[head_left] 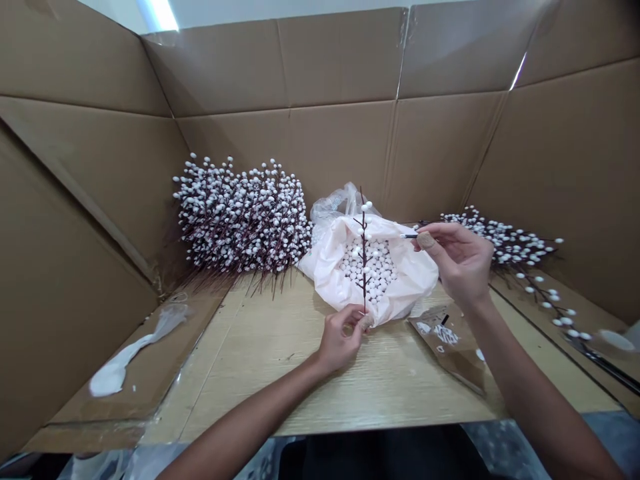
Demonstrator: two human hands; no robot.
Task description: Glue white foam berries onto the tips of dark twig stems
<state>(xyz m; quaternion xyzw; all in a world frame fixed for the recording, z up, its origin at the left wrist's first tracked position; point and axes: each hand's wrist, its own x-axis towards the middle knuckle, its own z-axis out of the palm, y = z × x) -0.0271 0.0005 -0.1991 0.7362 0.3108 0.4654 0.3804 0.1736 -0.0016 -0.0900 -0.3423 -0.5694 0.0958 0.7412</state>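
My left hand (343,341) pinches the lower end of a brown artificial berry branch (365,263), which stands upright with several white berries on its twigs. Right of it, my right hand (460,260) holds a thin dark stick (410,236) with a white tip between thumb and fingertips. The stick points left at the branch and is apart from it. Behind the branch lies an open pale plastic bag (327,287) full of loose white foam berries (383,277). Below my right hand, a cardboard piece (463,360) carries smears of white paste (445,333).
A dense pile of berry branches (245,213) lies at the back left, and a smaller pile (505,240) at the back right. A white plastic pouch (113,367) rests on cardboard at left. Tall cardboard walls (340,140) enclose the wooden table (260,360).
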